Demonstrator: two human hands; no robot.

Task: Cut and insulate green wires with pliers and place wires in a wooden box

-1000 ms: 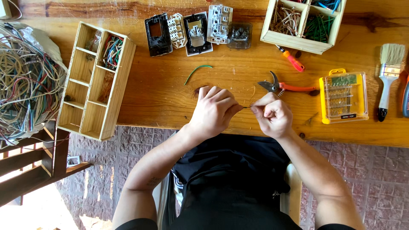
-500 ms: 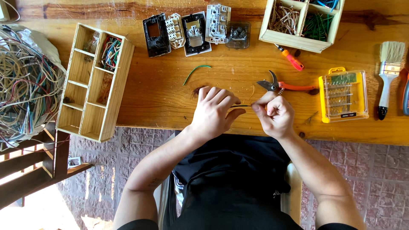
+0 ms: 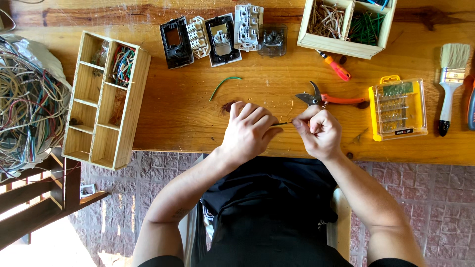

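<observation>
Little is changing since the earlier pictures: both hands are staying at the near edge of the worktop [image 3: 188, 113], only drawing slightly closer over the same thin wire [image 3: 283, 123]. The left hand [image 3: 249, 129] is curling its fingers and pinching one end of the wire, and the right hand [image 3: 318, 131] is closing in a fist around the other end, so the short bare stretch is showing between them, just above the wood. To work it well, I judge the left pinch should be staying firm and close to the gap while the right is pulling or twisting straight along the wire, not bending it. Just beyond the right hand the orange-handled cutters [image 3: 331, 99] are lying, touching neither hand. A loose green wire piece [image 3: 222, 85] is lying apart, above the left hand. As for packages, a clear flat case [image 3: 399, 109] with a yellow frame and handle is sitting to the right, holding rows of small bits, with a dark strip label at its near edge. A paintbrush [image 3: 451, 81] beside it is carrying a pale band label on its ferrule. Farther back, a wooden box [image 3: 346, 27] is holding tan and green wire pieces, a long divided tray [image 3: 106, 99] is sitting at left, and dismantled switch parts [image 3: 217, 37] are lining the far side.
</observation>
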